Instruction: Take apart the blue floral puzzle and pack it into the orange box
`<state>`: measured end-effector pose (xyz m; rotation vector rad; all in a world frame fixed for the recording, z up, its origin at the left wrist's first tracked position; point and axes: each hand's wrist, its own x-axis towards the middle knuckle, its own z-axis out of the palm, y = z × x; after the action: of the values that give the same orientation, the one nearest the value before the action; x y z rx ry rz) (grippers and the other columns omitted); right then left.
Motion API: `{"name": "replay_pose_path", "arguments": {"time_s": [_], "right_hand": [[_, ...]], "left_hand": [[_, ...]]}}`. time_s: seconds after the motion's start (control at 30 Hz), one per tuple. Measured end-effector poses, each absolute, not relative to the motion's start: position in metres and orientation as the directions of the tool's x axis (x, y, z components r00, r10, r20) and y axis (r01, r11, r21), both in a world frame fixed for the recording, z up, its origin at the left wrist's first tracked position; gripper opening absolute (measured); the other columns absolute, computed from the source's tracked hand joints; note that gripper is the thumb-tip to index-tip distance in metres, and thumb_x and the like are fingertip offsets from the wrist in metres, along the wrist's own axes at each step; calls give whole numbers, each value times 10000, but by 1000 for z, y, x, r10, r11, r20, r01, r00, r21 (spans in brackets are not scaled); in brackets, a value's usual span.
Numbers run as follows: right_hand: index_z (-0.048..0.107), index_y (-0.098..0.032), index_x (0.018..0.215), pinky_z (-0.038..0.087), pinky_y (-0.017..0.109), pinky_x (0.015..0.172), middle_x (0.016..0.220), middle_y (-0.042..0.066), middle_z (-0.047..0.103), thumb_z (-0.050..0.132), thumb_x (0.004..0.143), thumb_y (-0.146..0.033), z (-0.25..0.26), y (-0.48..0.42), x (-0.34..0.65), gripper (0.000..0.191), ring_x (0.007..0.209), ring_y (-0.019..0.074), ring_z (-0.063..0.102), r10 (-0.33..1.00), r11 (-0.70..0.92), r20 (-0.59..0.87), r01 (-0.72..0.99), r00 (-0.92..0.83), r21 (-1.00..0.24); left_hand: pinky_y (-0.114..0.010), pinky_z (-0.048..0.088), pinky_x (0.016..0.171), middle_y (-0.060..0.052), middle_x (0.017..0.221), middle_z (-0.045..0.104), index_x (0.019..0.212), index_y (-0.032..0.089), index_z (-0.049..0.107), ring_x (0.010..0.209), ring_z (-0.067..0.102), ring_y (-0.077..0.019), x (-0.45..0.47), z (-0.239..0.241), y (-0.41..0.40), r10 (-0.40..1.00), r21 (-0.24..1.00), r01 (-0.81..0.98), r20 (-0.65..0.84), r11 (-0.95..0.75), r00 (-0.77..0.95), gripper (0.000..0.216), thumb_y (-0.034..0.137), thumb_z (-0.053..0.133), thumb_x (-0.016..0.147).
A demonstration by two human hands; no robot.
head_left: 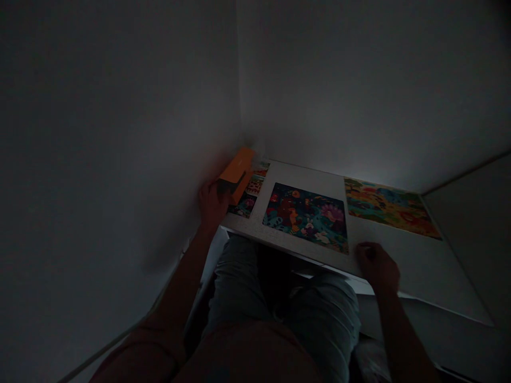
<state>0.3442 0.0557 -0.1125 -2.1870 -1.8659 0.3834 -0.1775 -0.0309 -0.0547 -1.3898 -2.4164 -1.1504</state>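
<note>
In the dim light, my left hand is at the near end of an orange box by the left wall, its fingers closed around that end. The box has a dark front panel and leans over the edge of a picture sheet. My right hand rests at the table's front edge with its fingers curled in, and nothing shows in them. Just left of it lies a dark blue picture puzzle with colourful animals, flat on the white table.
A yellow and orange picture sheet lies at the back right of the table. Smaller picture cards lie beside the box. White walls meet in a corner behind the table. My legs are under its front edge.
</note>
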Motion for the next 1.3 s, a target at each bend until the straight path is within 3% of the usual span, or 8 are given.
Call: {"name": "replay_pose_path", "arguments": {"time_s": [0.1, 0.2, 0.3, 0.43, 0.63, 0.97, 1.13, 1.3], "right_hand": [[726, -249, 1253, 474, 413, 770, 1125, 126, 797, 512, 1056, -530, -116, 57, 347, 404, 987, 354, 746, 989, -146, -43, 923, 140, -355], [729, -254, 1251, 465, 407, 771, 1122, 122, 796, 521, 1066, -504, -119, 58, 349, 374, 1000, 352, 744, 992, -126, -22, 925, 127, -359], [734, -246, 1256, 455, 395, 766, 1093, 109, 793, 541, 1067, -475, -120, 58, 349, 354, 977, 336, 737, 992, -127, -24, 924, 127, -359], [744, -226, 1256, 437, 365, 749, 1088, 105, 800, 558, 1077, -455, -117, 58, 346, 344, 950, 301, 724, 990, -139, -23, 919, 140, -369], [755, -209, 1223, 428, 348, 753, 1046, 99, 801, 581, 1075, -417, -112, 56, 342, 308, 922, 273, 715, 990, -131, -9, 911, 138, -390], [759, -264, 1258, 495, 458, 826, 1137, 176, 809, 521, 1044, -495, -107, 55, 345, 395, 1029, 407, 743, 996, -92, -24, 894, 90, -438], [758, -266, 1283, 495, 462, 832, 1159, 184, 813, 501, 1044, -500, -103, 52, 343, 422, 1045, 411, 743, 995, -96, -31, 891, 91, -443], [738, -251, 1300, 501, 444, 827, 1117, 161, 811, 495, 1067, -494, -106, 51, 345, 414, 1017, 390, 754, 997, -68, -8, 896, 72, -438]], "left_hand": [[-618, 404, 1330, -171, 1603, 508, 1625, 326, 486, 1540, 473, -383, -175, -55, -27, 680, 616, 759, 466, 210, -566, 775, 475, 796, 930], [-541, 338, 1379, -230, 1707, 343, 1737, 230, 250, 1629, 342, -374, -165, -54, -23, 654, 660, 739, 501, 135, -567, 1158, 343, 930, 807], [-498, 318, 1380, -292, 1723, 252, 1748, 113, 118, 1652, 285, -387, -154, -51, -15, 670, 675, 729, 490, 115, -558, 1329, 267, 983, 750], [-528, 371, 1342, -306, 1728, 214, 1761, 141, 2, 1649, 310, -413, -143, -43, -9, 715, 693, 707, 423, 140, -556, 1484, 268, 1030, 699], [-547, 376, 1338, -282, 1784, 179, 1790, 190, -51, 1655, 293, -439, -138, -18, -8, 776, 619, 774, 422, 131, -469, 1487, 342, 1012, 762], [-619, 271, 1366, -378, 1722, 247, 1738, -8, 47, 1623, 305, -507, -137, 19, -20, 717, 434, 871, 529, 230, -454, 1317, 480, 928, 889], [-648, 188, 1406, -293, 1830, -56, 1740, 103, -198, 1701, 31, -534, -126, 28, -51, 668, 513, 820, 520, 255, -533, 1518, 556, 937, 840], [-632, 60, 1439, -154, 1854, -173, 1715, 311, -317, 1707, -127, -492, -107, 25, -98, 562, 583, 745, 516, 323, -647, 1608, 667, 939, 776]]}}
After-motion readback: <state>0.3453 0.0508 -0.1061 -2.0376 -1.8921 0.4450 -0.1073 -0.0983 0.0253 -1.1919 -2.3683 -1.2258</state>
